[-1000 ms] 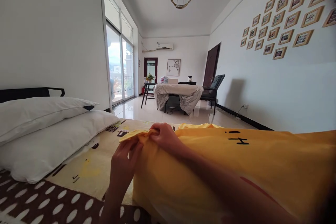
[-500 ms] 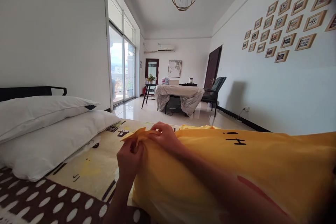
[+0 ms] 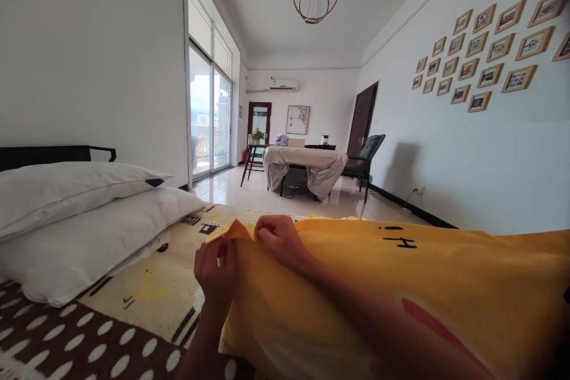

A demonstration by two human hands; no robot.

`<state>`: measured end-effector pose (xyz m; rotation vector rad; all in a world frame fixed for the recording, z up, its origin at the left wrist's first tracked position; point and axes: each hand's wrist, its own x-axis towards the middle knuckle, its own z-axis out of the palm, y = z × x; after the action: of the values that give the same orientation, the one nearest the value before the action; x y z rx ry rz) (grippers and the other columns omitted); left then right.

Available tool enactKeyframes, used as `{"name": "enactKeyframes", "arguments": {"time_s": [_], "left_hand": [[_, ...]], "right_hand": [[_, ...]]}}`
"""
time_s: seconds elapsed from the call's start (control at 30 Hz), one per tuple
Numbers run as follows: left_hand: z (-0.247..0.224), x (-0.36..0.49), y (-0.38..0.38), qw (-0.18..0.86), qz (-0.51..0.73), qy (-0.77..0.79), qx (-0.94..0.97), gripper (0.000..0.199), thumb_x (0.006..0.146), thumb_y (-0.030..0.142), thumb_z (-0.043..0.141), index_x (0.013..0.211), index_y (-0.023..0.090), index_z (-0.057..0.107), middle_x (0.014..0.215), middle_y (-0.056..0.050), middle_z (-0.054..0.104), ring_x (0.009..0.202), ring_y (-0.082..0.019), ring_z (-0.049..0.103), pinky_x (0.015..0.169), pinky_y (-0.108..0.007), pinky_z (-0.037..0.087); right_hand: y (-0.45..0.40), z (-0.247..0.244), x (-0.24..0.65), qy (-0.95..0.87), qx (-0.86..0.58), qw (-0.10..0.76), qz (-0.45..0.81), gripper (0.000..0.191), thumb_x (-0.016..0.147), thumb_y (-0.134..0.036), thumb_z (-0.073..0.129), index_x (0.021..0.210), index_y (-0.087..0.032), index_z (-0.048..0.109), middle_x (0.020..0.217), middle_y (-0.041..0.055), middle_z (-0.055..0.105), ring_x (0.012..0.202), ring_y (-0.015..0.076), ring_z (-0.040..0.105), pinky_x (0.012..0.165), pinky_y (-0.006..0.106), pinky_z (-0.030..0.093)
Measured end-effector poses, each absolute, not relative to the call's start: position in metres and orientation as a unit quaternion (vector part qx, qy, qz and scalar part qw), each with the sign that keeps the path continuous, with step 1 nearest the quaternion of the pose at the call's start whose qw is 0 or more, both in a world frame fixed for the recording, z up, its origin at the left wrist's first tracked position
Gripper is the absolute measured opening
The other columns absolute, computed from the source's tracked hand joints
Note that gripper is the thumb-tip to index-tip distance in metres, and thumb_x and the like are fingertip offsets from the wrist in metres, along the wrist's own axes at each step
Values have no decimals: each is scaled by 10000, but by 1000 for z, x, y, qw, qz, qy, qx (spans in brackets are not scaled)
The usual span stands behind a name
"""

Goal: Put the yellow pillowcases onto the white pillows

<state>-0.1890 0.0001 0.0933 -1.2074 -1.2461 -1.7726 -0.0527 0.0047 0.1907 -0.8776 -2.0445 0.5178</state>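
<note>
A large yellow bedding cover [image 3: 356, 273], printed with "Hi" and a red curved shape, spreads over the bed from the middle to the right edge. My left hand [image 3: 216, 264] pinches its near left edge, where a flap of cloth stands up in a small peak. Just to the right, my right hand [image 3: 278, 234] has its fingers curled closed on the same upper edge. The cloth hangs down in folds between and below both hands. My right forearm crosses in front of the cover and hides part of it.
Two white pillows [image 3: 95, 243] lie stacked at the left on a patterned blanket [image 3: 146, 291] with brown dotted borders. Beyond the bed stand a cloth-draped table [image 3: 305, 157], a black chair [image 3: 367, 157] and a tall stool [image 3: 249, 160]. Glass doors [image 3: 209, 113] are at the left.
My right hand has drawn its fingers into a tighter grip and sits slightly lower. My left hand has shifted a little left and its fingers have changed position; the flap between them now peaks higher.
</note>
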Motion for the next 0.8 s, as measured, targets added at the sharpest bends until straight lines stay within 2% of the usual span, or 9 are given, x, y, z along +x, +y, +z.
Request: {"name": "enactKeyframes", "arguments": {"time_s": [0.07,0.13,0.23,0.33,0.4,0.6,0.8], "left_hand": [[95,-190,-4,356,-680,-445,-462,126,770,103,601,704,187,534,588,21,509,569,-129,462,636,-258,408],[95,-190,-8,376,-677,-423,-470,136,753,79,620,724,185,540,591,22,504,571,-130,456,618,-257,403],[94,-191,-9,394,-675,-403,-476,132,749,76,638,751,180,556,612,12,515,575,-130,460,593,-257,393],[92,-191,-6,375,-683,-398,-484,106,772,89,634,761,173,571,618,8,515,573,-128,460,572,-252,389],[91,-190,-3,340,-693,-402,-493,83,792,103,626,770,169,583,624,10,509,575,-124,459,567,-246,392],[96,-188,-3,207,-716,-427,-512,62,817,177,627,764,177,595,696,9,514,645,-117,503,594,-231,427],[107,-186,-20,245,-723,-405,-504,103,776,152,662,721,182,580,684,16,517,643,-117,487,628,-244,432]], "right_hand": [[8,203,-56,-811,-389,389,199,220,735,-105,436,737,-168,647,586,-20,607,559,107,537,560,205,375],[11,216,-61,-836,-412,335,137,217,769,-145,471,831,-166,677,722,23,672,667,131,583,614,219,397],[17,232,-69,-887,-411,203,49,187,738,-147,534,805,-164,708,884,70,687,794,164,575,629,234,386],[21,240,-76,-917,-379,96,77,168,688,-104,543,702,-158,701,705,28,663,648,127,530,528,214,340],[24,242,-78,-926,-359,60,99,155,669,-90,547,674,-147,692,650,10,645,595,107,501,491,202,321],[30,236,-71,-931,-339,56,123,196,754,-175,563,886,-122,697,874,39,700,742,112,568,569,172,382],[28,224,-75,-918,-374,112,64,121,712,-115,582,775,-108,685,865,106,692,794,175,578,591,229,355]]}}
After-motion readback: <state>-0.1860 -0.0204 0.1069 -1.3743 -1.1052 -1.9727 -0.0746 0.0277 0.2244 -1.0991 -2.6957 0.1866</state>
